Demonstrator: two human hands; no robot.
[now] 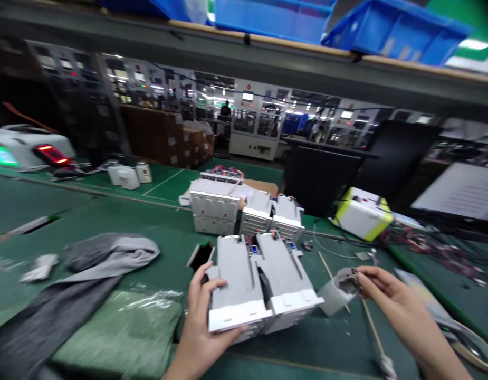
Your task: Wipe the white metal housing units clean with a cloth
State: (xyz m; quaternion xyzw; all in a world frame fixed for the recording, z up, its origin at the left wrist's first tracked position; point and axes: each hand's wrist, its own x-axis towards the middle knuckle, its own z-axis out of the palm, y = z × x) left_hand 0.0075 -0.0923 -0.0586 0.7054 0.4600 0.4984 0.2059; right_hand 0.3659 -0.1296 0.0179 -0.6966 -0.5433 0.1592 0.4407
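Observation:
Two grey plastic housings (259,279) lie side by side on the green mat (164,248) in front of me. My left hand (204,322) grips the near left corner of the left housing, thumb on top, fingers underneath. My right hand (390,295) is to the right of them, its fingers pinched on the rim of a small white cup (336,293) that tilts toward the housings. A thin wooden stick (348,293) lies on the mat under the cup.
More grey housings (244,208) are stacked behind. A grey cloth (97,264) and a clear plastic bag (125,324) lie at left. A white and yellow device (362,214) and tangled wires (437,248) sit at right. Blue bins (394,29) rest on a shelf overhead.

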